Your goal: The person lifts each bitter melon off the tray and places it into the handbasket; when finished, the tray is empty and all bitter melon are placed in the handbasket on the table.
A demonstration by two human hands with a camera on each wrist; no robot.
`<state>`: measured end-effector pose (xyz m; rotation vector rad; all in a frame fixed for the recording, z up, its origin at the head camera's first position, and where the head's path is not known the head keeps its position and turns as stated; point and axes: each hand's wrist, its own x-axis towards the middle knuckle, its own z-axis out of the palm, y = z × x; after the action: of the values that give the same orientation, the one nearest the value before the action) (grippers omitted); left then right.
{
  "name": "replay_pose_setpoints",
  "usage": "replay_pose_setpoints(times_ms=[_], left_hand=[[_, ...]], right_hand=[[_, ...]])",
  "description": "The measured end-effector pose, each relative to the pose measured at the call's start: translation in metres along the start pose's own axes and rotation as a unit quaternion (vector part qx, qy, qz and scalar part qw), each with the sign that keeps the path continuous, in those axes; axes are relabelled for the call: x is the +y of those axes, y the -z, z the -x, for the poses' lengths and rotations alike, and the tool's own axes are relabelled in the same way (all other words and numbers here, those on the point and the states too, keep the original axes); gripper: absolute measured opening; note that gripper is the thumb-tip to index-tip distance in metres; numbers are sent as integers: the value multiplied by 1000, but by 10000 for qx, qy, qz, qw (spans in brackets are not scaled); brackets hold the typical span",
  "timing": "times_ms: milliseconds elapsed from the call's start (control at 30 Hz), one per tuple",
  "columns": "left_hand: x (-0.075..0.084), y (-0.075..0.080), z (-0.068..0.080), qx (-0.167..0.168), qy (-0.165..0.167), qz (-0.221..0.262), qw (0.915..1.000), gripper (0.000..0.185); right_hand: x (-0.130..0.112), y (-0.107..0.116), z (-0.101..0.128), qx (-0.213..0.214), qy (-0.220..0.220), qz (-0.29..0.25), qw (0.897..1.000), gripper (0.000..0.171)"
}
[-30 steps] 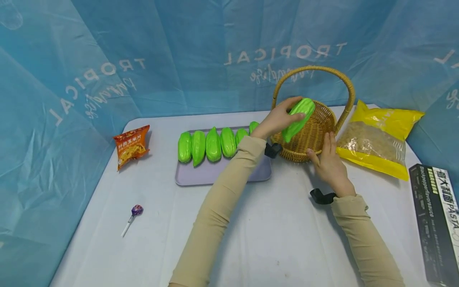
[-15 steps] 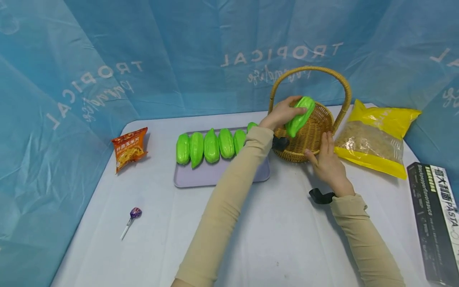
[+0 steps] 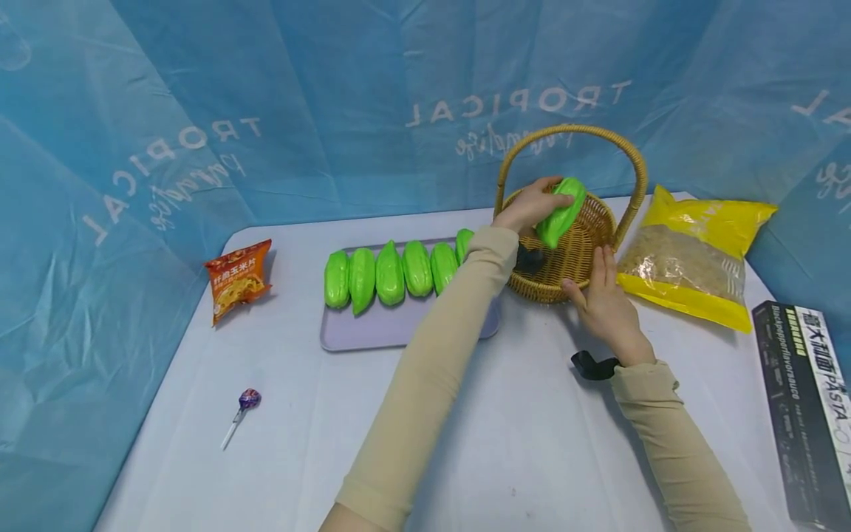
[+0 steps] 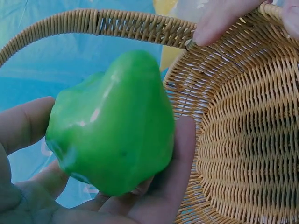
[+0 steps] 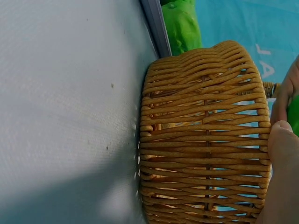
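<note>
My left hand (image 3: 532,208) grips a shiny green gourd-shaped toy vegetable (image 3: 561,211) (image 4: 112,130) and holds it over the open wicker basket (image 3: 573,255) (image 4: 243,140), just under the arched handle (image 3: 572,131). Fingers and thumb wrap round the vegetable. My right hand (image 3: 601,299) rests against the basket's near right wall (image 5: 201,140), thumb on the rim and fingers laid straight along the weave. Several matching green vegetables (image 3: 388,272) lie in a row on a grey tray (image 3: 372,332) to the left of the basket.
A yellow bag of noodles (image 3: 691,258) lies right of the basket and a black pasta box (image 3: 804,399) sits at the table's right edge. An orange snack packet (image 3: 238,277) and a lollipop (image 3: 244,406) lie on the left. Blue sheeting walls surround the white table.
My left hand has carried the green vegetable a little further over the basket and lower toward its inside. The right hand has stayed on the basket wall.
</note>
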<state>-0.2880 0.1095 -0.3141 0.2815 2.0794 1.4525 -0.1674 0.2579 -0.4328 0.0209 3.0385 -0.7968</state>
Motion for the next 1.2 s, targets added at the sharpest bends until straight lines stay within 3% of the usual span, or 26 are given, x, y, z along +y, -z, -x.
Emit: replay_pose_setpoints(times_ms=[133, 267, 367, 833, 1067, 1200], left_hand=[[-1, -2, -7, -95, 159, 611, 9980, 58], [-6, -7, -17, -235, 320, 1341, 9902, 57], [-12, -10, -24, -236, 428, 1562, 9865, 56], [-32, -13, -40, 106, 783, 1597, 9840, 48], [-36, -15, -43, 363, 1190, 1908, 9737, 45], [-40, -18, -44, 376, 1127, 1925, 9741, 48]], right_hand=[[-1, 0, -1, -42, -21, -30, 10000, 91], [0, 0, -1, -89, -69, -34, 9999, 92], [1, 0, -2, -87, -46, -21, 9999, 92], [0, 2, 0, -106, -35, 62, 9999, 93], [0, 3, -1, -82, -12, 59, 9999, 92], [1, 2, -2, -104, -58, 48, 9999, 92]])
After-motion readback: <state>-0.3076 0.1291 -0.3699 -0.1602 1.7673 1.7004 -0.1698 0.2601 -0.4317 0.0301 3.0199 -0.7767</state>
